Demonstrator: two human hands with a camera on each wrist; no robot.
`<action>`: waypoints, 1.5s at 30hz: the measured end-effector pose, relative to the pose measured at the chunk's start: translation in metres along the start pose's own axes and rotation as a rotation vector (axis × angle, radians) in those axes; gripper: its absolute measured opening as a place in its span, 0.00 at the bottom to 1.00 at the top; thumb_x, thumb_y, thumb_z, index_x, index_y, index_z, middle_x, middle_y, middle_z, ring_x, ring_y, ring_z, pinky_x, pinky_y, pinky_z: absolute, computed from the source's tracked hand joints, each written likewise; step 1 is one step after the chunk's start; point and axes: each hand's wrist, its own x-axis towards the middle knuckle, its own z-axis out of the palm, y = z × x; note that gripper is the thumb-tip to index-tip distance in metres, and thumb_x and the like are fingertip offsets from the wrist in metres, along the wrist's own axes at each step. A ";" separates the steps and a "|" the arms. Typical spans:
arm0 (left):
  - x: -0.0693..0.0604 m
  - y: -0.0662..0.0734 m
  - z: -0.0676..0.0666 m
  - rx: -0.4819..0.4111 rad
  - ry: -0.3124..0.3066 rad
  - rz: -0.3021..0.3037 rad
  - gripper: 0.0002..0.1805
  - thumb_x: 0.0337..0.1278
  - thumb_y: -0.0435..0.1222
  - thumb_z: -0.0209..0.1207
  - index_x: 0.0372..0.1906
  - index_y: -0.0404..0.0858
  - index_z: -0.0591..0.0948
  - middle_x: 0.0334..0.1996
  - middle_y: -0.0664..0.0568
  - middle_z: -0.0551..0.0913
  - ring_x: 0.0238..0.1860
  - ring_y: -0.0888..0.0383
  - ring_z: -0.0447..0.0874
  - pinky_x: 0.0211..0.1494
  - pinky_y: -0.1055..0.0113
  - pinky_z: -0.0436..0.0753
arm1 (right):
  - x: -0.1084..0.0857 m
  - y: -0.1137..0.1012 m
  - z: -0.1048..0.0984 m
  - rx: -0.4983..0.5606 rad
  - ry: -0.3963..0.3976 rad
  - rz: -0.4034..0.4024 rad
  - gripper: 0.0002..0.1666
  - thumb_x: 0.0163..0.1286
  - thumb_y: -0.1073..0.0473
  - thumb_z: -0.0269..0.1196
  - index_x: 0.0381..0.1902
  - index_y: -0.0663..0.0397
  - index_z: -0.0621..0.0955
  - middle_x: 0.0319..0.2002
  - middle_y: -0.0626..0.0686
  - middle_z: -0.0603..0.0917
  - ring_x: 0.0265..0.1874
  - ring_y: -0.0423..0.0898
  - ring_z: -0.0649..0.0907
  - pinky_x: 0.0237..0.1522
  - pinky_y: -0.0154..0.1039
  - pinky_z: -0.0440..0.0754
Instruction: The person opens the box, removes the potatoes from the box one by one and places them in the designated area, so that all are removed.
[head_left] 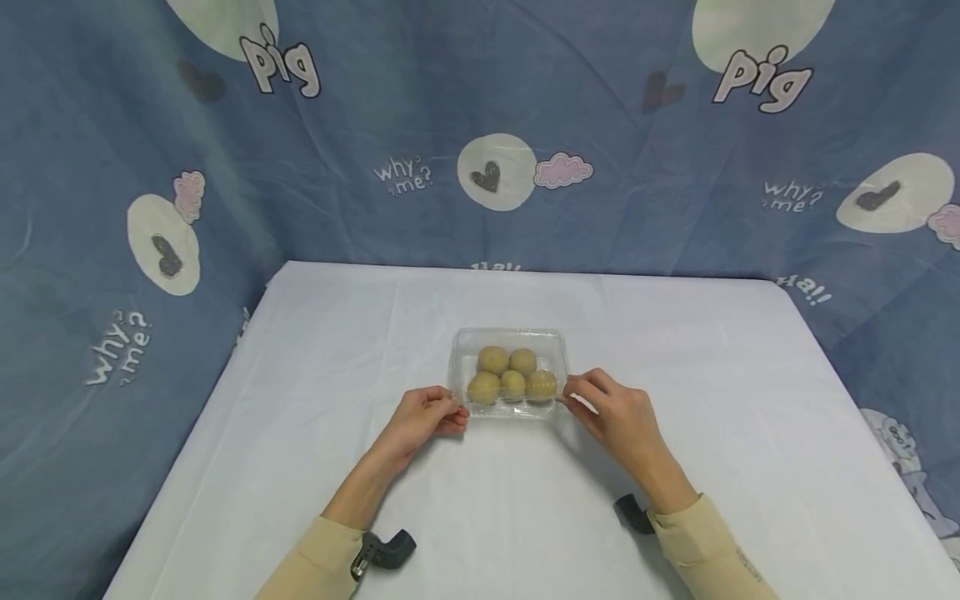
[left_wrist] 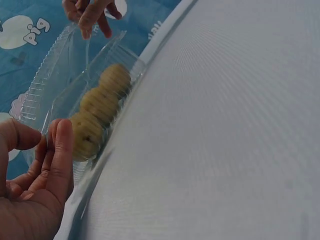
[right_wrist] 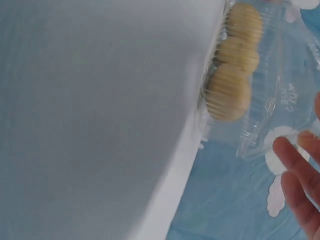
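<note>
A clear plastic box (head_left: 467,340) with a hinged-looking clear lid (left_wrist: 45,90) sits on the white table, holding several small yellow-brown potatoes (head_left: 513,385). The lid stands partly raised over the potatoes in both wrist views. At its near left corner, my left hand (head_left: 429,414) pinches the lid's rim between thumb and fingers. My right hand (head_left: 617,417) pinches the opposite near corner, also seen in the right wrist view with thumb and forefinger at the rim. The potatoes lie in two rows; in the wrist views the back row is mostly hidden.
A white cloth covers the table (head_left: 337,333), whose back edge meets a blue printed curtain (head_left: 600,225). Dark wrist-camera mounts (head_left: 393,550) stick out from the sleeves, low over the tabletop.
</note>
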 end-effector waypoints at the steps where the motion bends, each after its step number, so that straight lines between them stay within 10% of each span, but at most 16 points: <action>1: 0.000 0.000 0.001 -0.004 0.003 0.003 0.05 0.63 0.26 0.53 0.38 0.24 0.75 0.31 0.39 0.84 0.33 0.51 0.86 0.40 0.60 0.86 | 0.000 0.000 0.000 0.004 0.003 0.010 0.09 0.59 0.58 0.73 0.33 0.48 0.81 0.34 0.45 0.83 0.19 0.40 0.82 0.16 0.35 0.78; 32: -0.001 -0.002 0.015 -0.106 0.031 -0.008 0.07 0.60 0.24 0.52 0.40 0.22 0.74 0.27 0.44 0.83 0.30 0.55 0.85 0.40 0.62 0.86 | 0.007 0.002 0.002 0.051 0.084 0.141 0.09 0.58 0.58 0.72 0.37 0.48 0.84 0.31 0.45 0.84 0.16 0.37 0.80 0.15 0.32 0.75; 40: -0.007 -0.003 0.012 -0.045 0.043 -0.027 0.06 0.58 0.24 0.52 0.37 0.23 0.76 0.26 0.44 0.83 0.28 0.56 0.84 0.38 0.63 0.86 | 0.016 0.014 -0.020 0.045 0.266 0.169 0.06 0.61 0.57 0.70 0.32 0.51 0.83 0.28 0.49 0.85 0.15 0.42 0.80 0.16 0.34 0.76; 45: -0.008 -0.002 0.015 -0.015 -0.002 -0.062 0.04 0.58 0.26 0.53 0.35 0.26 0.75 0.29 0.42 0.84 0.30 0.54 0.85 0.40 0.60 0.86 | 0.025 0.017 -0.024 0.057 0.212 0.170 0.07 0.62 0.54 0.70 0.33 0.49 0.84 0.30 0.49 0.84 0.18 0.42 0.83 0.16 0.37 0.77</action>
